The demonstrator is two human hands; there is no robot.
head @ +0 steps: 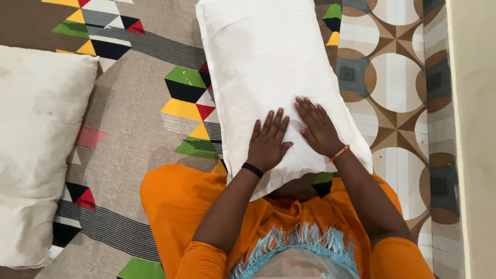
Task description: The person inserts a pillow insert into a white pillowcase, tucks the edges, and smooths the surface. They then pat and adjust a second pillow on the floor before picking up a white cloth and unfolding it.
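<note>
I noted both hands, left hand (pixel 267 142) and right hand (pixel 319 127), flat, fingers spread, on the white pillow (pixel 268 67); its long axis ran toward 12 o'clock.

A bedroom at home: white pillows (pixel 281 77) are lying on a bed whose patterned bedsheet (pixel 139 98) is spreading beside a geometric tiled floor (pixel 398 77).

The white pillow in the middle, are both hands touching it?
Touching. The head view shows the left hand and the right hand lying flat, fingers spread, on the near end of the white pillow.
</note>
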